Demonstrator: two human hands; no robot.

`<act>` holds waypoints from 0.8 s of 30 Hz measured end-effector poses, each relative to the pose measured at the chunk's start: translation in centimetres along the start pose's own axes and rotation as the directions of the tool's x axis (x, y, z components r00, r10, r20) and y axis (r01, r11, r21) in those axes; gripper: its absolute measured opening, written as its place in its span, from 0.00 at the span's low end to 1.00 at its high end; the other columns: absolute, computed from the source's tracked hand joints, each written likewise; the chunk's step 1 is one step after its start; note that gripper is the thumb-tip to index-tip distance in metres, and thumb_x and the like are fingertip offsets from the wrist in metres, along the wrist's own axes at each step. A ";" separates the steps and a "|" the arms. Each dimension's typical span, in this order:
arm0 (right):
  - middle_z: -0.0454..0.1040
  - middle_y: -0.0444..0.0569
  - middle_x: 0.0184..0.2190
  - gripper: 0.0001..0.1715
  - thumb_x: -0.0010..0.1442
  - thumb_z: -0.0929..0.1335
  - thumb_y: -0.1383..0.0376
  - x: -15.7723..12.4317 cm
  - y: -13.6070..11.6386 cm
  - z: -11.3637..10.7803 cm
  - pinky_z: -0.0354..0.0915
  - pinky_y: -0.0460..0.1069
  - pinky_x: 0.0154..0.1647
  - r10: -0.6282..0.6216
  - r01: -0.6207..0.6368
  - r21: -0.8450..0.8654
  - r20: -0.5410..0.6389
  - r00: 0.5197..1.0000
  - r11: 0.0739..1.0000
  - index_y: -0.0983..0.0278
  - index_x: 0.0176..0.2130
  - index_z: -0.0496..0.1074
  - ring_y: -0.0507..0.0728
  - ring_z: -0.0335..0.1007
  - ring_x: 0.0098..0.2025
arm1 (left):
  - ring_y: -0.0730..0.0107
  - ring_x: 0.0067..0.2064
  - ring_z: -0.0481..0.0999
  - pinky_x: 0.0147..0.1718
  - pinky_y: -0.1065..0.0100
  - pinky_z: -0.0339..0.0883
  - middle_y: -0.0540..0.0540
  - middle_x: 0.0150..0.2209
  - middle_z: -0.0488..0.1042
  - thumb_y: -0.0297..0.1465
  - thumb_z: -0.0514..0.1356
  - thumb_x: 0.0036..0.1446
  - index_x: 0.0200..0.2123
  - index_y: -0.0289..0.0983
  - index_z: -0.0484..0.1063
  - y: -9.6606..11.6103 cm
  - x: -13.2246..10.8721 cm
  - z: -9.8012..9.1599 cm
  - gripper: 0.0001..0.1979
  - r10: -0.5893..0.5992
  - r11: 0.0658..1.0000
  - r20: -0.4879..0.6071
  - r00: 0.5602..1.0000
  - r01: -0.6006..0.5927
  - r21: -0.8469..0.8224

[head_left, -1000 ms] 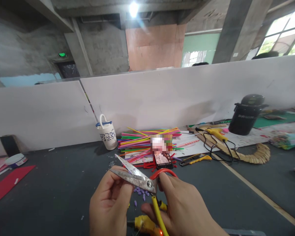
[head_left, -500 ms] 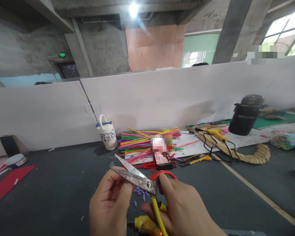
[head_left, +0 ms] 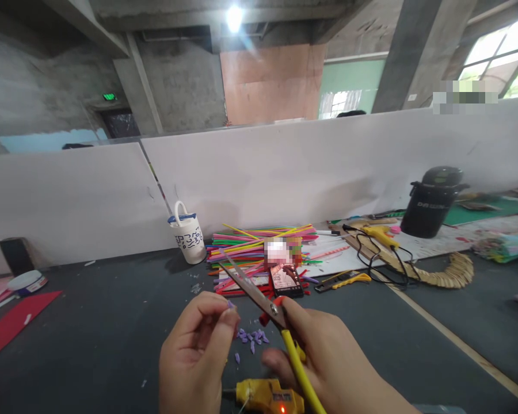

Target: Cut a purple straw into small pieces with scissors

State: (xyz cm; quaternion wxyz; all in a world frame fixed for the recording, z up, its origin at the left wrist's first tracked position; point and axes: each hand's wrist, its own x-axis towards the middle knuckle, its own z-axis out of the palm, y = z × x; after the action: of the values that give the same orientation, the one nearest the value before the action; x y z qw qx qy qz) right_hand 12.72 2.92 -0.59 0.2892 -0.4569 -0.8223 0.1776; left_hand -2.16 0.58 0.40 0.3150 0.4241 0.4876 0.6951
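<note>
Between thumb and forefinger, my left hand pinches a small purple piece, mostly hidden by the fingertips. My right hand grips a pair of scissors with red and yellow handles, its blades pointing up and left, nearly closed and apart from the left fingers. Several small purple pieces lie on the dark table between my hands. Below them sits a yellow glue gun with a red light lit, partly hidden by the right hand and a scissor handle.
Behind the hands lie a phone and a pile of coloured pipe cleaners. A white cup stands left of them. Rightward are a utility knife, a second yellow glue gun with its cord, and a black bottle.
The scissors have moved up and right, away from my left fingers, and their blades have closed together. The purple piece in my left fingertips now shows.
</note>
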 end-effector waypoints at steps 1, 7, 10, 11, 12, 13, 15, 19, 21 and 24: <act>0.67 0.42 0.20 0.22 0.51 0.66 0.47 0.0 -0.1 -0.2 0.48 0.45 0.19 -0.004 0.004 -0.010 -0.002 1.000 1.000 0.61 0.26 0.58 0.52 0.58 0.18 | 0.76 0.26 0.66 0.25 0.79 0.62 0.53 0.23 0.70 0.28 0.63 0.46 0.22 0.38 0.72 0.1 0.0 0.0 0.04 -0.013 1.000 0.013 1.000 0.013 0.017; 0.66 0.42 0.21 0.17 0.50 0.68 0.53 0.0 -0.2 -0.2 0.50 0.45 0.21 0.047 -0.047 0.119 0.005 0.999 0.992 0.61 0.27 0.60 0.52 0.57 0.21 | 0.73 0.26 0.67 0.25 0.76 0.63 0.52 0.23 0.70 0.29 0.62 0.47 0.23 0.38 0.72 0.5 0.3 -0.2 0.03 -0.040 0.992 0.122 0.992 0.025 0.124; 0.64 0.40 0.21 0.06 0.53 0.64 0.62 0.3 -0.3 -0.4 0.55 0.43 0.21 0.118 -0.129 0.417 0.051 0.992 0.900 0.62 0.27 0.62 0.50 0.58 0.23 | 0.71 0.26 0.68 0.25 0.74 0.63 0.52 0.22 0.69 0.29 0.61 0.47 0.22 0.38 0.71 0.5 0.3 0.0 0.04 -0.077 0.972 0.247 0.966 0.017 0.236; 0.63 0.40 0.20 0.05 0.53 0.63 0.64 0.5 -0.2 -0.5 0.55 0.43 0.20 0.130 -0.144 0.495 0.064 0.989 0.857 0.62 0.27 0.63 0.50 0.58 0.22 | 0.71 0.26 0.68 0.25 0.74 0.62 0.52 0.22 0.69 0.29 0.60 0.47 0.22 0.38 0.70 0.4 0.3 0.1 0.04 -0.081 0.963 0.284 0.955 0.001 0.269; 0.62 0.39 0.20 0.05 0.53 0.63 0.64 0.6 -0.2 -0.6 0.55 0.43 0.19 0.137 -0.155 0.559 0.074 0.988 0.815 0.63 0.28 0.64 0.49 0.57 0.21 | 0.70 0.26 0.68 0.25 0.73 0.62 0.52 0.22 0.69 0.29 0.60 0.47 0.22 0.39 0.70 0.3 0.2 0.3 0.04 -0.080 0.953 0.317 0.945 -0.020 0.301; 0.61 0.39 0.19 0.06 0.52 0.63 0.63 0.7 -0.1 -0.7 0.55 0.42 0.18 0.137 -0.165 0.605 0.093 0.986 0.779 0.63 0.28 0.65 0.48 0.56 0.19 | 0.70 0.26 0.68 0.26 0.72 0.62 0.51 0.22 0.69 0.29 0.59 0.48 0.22 0.39 0.70 0.2 0.0 0.5 0.05 -0.078 0.942 0.354 0.932 -0.047 0.332; 0.59 0.37 0.17 0.06 0.52 0.63 0.63 0.9 0.1 -0.8 0.53 0.42 0.15 0.140 -0.196 0.651 0.138 0.980 0.733 0.64 0.28 0.65 0.47 0.54 0.16 | 0.69 0.26 0.68 0.27 0.71 0.61 0.51 0.22 0.69 0.28 0.57 0.49 0.22 0.39 0.69 -0.1 -0.3 0.8 0.06 -0.070 0.915 0.414 0.907 -0.107 0.389; 0.57 0.34 0.13 0.03 0.50 0.63 0.69 1.1 0.5 -0.7 0.51 0.40 0.13 0.177 -0.247 0.602 0.175 0.969 0.760 0.63 0.26 0.63 0.46 0.52 0.13 | 0.70 0.24 0.67 0.25 0.72 0.59 0.53 0.21 0.67 0.26 0.57 0.48 0.20 0.40 0.68 -0.4 -0.9 1.2 0.07 0.012 0.878 0.409 0.912 -0.205 0.433; 0.56 0.33 0.12 0.03 0.51 0.63 0.70 1.1 0.5 -0.9 0.51 0.40 0.14 0.164 -0.247 0.598 0.191 0.968 0.762 0.63 0.26 0.62 0.46 0.51 0.13 | 0.70 0.24 0.66 0.25 0.71 0.59 0.53 0.20 0.66 0.26 0.58 0.47 0.19 0.40 0.69 -0.3 -0.9 1.2 0.07 0.022 0.889 0.386 0.922 -0.195 0.415; 0.56 0.34 0.12 0.04 0.54 0.62 0.68 1.3 0.7 -1.3 0.51 0.41 0.14 0.097 -0.230 0.631 0.238 0.966 0.741 0.63 0.26 0.62 0.46 0.52 0.13 | 0.69 0.25 0.68 0.25 0.70 0.60 0.50 0.22 0.70 0.28 0.59 0.45 0.21 0.38 0.71 -0.1 -0.2 0.9 0.04 -0.167 0.945 0.420 0.892 0.022 0.328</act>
State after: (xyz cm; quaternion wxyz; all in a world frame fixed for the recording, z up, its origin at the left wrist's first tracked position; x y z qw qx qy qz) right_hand 13.48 4.39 0.42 0.3337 -0.3788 -0.6885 0.5207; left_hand -1.24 0.80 0.37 0.3798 0.5909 0.5277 0.4776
